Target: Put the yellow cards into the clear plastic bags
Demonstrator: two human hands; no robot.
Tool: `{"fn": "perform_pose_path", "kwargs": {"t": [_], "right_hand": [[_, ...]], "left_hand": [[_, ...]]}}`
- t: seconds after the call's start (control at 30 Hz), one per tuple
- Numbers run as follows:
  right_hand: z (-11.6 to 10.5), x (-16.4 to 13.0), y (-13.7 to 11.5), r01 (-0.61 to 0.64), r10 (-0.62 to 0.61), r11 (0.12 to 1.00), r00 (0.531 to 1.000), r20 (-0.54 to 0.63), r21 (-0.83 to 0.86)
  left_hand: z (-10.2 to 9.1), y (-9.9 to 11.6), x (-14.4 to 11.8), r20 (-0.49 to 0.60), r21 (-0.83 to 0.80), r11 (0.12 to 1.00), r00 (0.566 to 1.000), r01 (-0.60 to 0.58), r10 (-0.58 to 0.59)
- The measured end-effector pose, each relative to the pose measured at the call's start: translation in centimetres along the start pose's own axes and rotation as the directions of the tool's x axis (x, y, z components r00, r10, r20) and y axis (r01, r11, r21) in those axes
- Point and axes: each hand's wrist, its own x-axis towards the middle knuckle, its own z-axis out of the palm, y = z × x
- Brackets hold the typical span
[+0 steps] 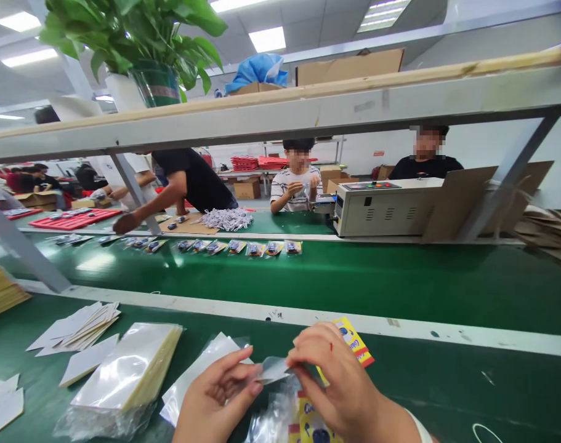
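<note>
My left hand [220,394] pinches one side of a small clear plastic bag [271,371] between thumb and fingers. The bag's other edge is gripped by the fingertips of my right hand [333,378]. Under my hands lie more clear bags [271,418] and a yellow printed card [318,424], partly covered by my right hand. Another yellow and red card [355,341] sticks out behind that hand. White cards [181,387] rest just left of my left hand, and beyond them stands a plastic-wrapped stack of cards [127,363].
Bagged blue items [255,248] lie in a row on the green belt [377,277] behind a white rail [215,314]. Across it, a co-worker's arm [164,200] reaches over the belt. A beige machine [384,209] and two seated people face me. An overhead shelf [262,111] carries plants.
</note>
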Motion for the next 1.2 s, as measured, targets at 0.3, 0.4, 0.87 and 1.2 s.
{"fn": "perform_pose_path", "kwargs": {"t": [0.3, 0.4, 0.87, 1.2], "right_hand": [[1.2, -1.4, 0.1, 0.080, -0.082, 0.997, 0.947, 0.310, 0.022], [1.1, -2.6, 0.6, -0.199, 0.165, 0.970, 0.960, 0.224, 0.138], [-0.7, -8.0, 8.9, -0.695, 0.936, 0.312, 0.340, 0.086, -0.648], [-1.8, -10.5, 12.1, -0.800, 0.966, 0.252, 0.245, 0.087, -0.544]], "left_hand": [[0.0, 0.0, -0.6, 0.103, -0.071, 0.996, 0.993, 0.060, -0.052], [-1.5, -0.7, 0.3, 0.124, 0.059, 0.998, 0.992, -0.011, 0.004], [-7.4, -3.6, 7.0, -0.017, 0.883, 0.468, 0.994, -0.034, 0.106], [-8.6, -2.5, 6.9, -0.008, 0.774, 0.630, 0.995, -0.059, 0.102]]}}
